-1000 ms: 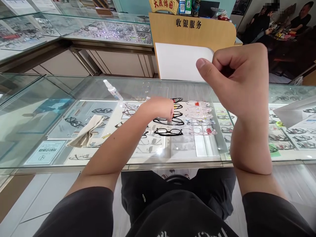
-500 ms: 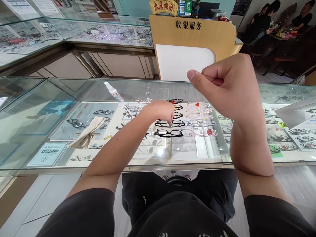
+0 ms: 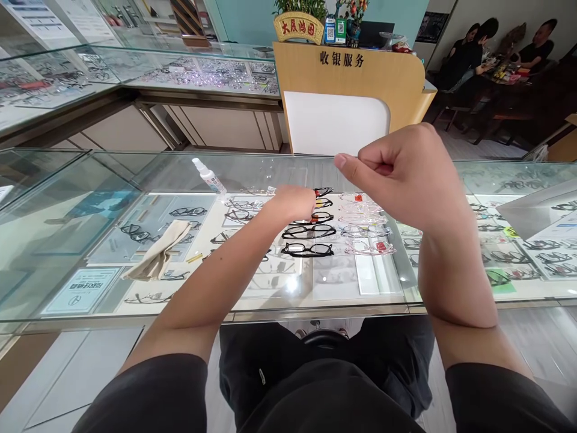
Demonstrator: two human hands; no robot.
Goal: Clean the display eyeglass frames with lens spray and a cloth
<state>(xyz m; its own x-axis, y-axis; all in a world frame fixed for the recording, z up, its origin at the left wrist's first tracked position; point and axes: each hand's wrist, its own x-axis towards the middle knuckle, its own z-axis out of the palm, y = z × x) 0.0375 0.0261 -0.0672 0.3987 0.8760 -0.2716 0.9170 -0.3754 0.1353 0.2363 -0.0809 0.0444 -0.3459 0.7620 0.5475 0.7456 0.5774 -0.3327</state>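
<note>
My left hand (image 3: 295, 203) reaches over the glass counter with its fingers curled downward, beside a column of black-framed glasses (image 3: 309, 249). Its fingertips are hidden behind the back of the hand, so I cannot tell whether it touches a frame. My right hand (image 3: 399, 177) is raised above the counter in a loose fist, thumb pointing left, with nothing visible in it. Below it lies a column of clear and pinkish glasses (image 3: 369, 246), some with red tags. Further glasses, partly covered by my left forearm, lie left of the black ones.
A white spray bottle (image 3: 209, 176) lies tilted at the back left of the glass counter (image 3: 342, 308). Nearer are a beige cloth (image 3: 157, 252) and a light blue sign (image 3: 81, 290). A folded white card (image 3: 541, 210) stands at right. Beyond is a wooden cashier desk (image 3: 347, 75); people sit behind it.
The view has tilted up slightly, so the counter sits lower in it. My left hand has shifted a little toward the farther glasses. My right hand has come slightly down and left, still curled.
</note>
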